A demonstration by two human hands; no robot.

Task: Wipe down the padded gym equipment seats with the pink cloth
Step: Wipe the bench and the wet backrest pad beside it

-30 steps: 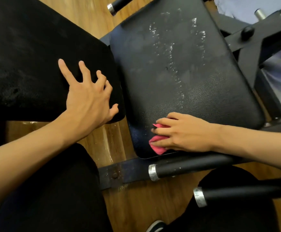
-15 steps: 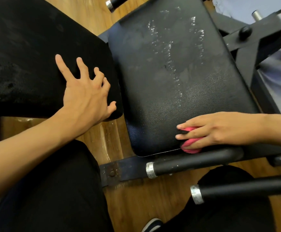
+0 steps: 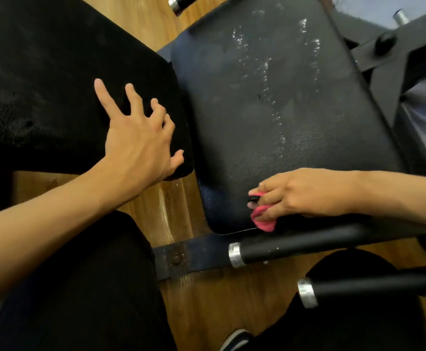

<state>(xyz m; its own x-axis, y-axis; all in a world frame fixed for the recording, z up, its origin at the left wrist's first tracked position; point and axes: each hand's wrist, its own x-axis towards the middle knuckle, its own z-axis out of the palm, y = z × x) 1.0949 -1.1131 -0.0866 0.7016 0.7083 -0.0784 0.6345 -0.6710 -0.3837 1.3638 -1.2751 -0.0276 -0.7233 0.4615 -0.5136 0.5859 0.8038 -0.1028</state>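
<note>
Right hand (image 3: pixel 308 193) is gripping the pink cloth (image 3: pixel 262 219), fingers curled round the bunched fabric and pressing it down at the near edge of the right seat pad (image 3: pixel 270 110), towards its near-left corner. Part of the cloth is hanging just off that edge, above the black handle bar (image 3: pixel 295 245).

Left hand (image 3: pixel 135 138) is resting on the near-right corner of the left seat pad (image 3: pixel 42 72), fingers splayed and loosely bent, holding nothing, likely bracing.

White droplets and streaks are running up the middle of the right pad towards its far edge. My read: that pad is only partly wiped.

Risks from here:
- The cloth is balled small, so contact area is low. Strokes are probably leaving strips and smearing the wet trail rather than lifting it.
- Working this close to the near edge, the cloth could slip off and snag on the bar or drop to the wooden floor (image 3: pixel 171 211).
- The left pad looks speckled too and is easy to skip.
</note>
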